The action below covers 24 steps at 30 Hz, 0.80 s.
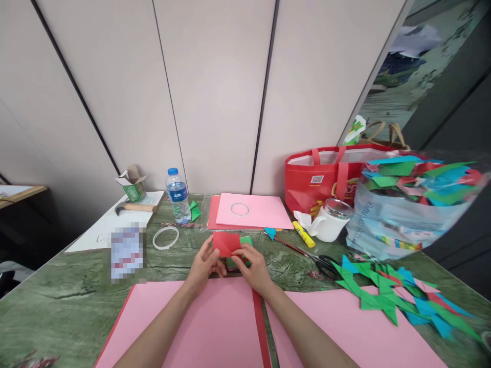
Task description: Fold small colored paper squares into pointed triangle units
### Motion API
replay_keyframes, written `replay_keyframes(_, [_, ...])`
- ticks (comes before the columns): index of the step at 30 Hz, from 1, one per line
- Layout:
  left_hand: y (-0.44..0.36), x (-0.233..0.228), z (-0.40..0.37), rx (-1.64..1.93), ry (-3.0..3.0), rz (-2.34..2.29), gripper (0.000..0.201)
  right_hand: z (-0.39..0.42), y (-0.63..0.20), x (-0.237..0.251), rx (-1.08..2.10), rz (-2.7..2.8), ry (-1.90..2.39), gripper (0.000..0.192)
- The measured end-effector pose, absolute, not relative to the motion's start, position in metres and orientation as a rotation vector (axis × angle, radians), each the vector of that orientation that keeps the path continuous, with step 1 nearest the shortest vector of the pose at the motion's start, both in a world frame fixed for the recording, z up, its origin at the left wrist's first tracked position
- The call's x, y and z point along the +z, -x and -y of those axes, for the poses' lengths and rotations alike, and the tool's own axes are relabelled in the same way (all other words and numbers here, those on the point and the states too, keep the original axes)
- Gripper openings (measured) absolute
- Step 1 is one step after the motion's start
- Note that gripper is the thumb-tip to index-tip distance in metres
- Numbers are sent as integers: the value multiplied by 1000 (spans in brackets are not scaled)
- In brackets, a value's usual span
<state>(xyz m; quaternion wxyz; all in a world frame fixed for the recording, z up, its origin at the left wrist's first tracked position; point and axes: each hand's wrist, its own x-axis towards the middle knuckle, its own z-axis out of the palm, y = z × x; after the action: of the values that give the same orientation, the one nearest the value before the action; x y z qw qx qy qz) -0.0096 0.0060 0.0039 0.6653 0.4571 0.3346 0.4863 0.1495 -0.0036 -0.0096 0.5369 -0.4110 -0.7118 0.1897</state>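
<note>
A small red paper rectangle (225,244) is held up between both my hands, above the far edge of a large pink sheet (215,317). My left hand (205,264) pinches its left side, thumb in front. At its lower right corner, the fingers of my right hand (250,266) are closed on the paper. Behind the red piece, partly hidden, lie small green papers (245,240). A second pink sheet (345,322) lies under my right forearm. Folded green, blue, red and pink paper pieces (378,294) are spread in interlocking shapes to the right.
Scissors (326,266), a yellow glue stick (304,234) and a white mug (330,222) stand or lie right of my hands. Behind them are a red bag (307,179) and a plastic bag of folded papers (406,214). A water bottle (178,197), tape ring (165,238) and hammer (136,207) are left.
</note>
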Motion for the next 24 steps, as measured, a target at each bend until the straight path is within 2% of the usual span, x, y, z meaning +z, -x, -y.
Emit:
replay_keyframes(3, [8, 6, -5, 1086, -1056, -698, 76, 3, -149, -9, 437, 1705, 994, 17])
replay_keyframes(5, [7, 7, -5, 1088, -1063, -725, 74, 3, -150, -10, 429, 1712, 1007, 19])
replay_keyframes(10, [9, 2, -10, 1151, -1029, -864, 32, 2, -149, -17, 493, 1672, 1011, 13])
replay_keyframes(12, [10, -1, -11, 1169, -1011, -909, 23, 2, -148, -19, 518, 1633, 1015, 12])
replay_keyframes(15, [10, -3, -12, 1206, -974, -944, 22, 2, -148, -17, 511, 1644, 978, 8])
replay_keyframes(24, [9, -2, -14, 1322, -865, -948, 25, 4, -148, -11, 511, 1742, 902, 13])
